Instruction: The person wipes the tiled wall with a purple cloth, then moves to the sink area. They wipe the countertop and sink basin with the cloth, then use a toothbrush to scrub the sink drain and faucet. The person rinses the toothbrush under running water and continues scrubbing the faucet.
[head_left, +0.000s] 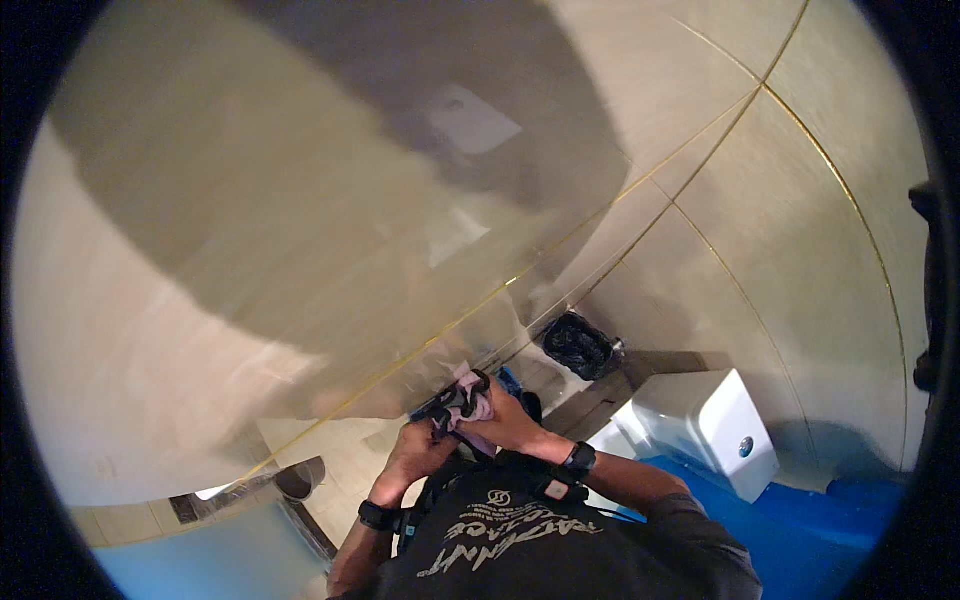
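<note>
A bunched pink and black cloth (465, 401) is held in front of my body, close to the tiled wall. My left hand (424, 452) grips its lower left side, with the fingers curled in. On the other side my right hand (510, 421) grips the cloth, its thumb lying across the folds. Both hands are close together at waist height, and each wrist wears a black band with a device. Parts of the cloth are hidden behind the fingers.
A tiled wall (315, 247) with gold joint lines rises before me. Beyond my right hand stands a bin with a black liner (577, 346). A white toilet cistern (705, 431) with a round flush button is at right, near a blue surface (810, 532). A dark object (301, 478) lies at left.
</note>
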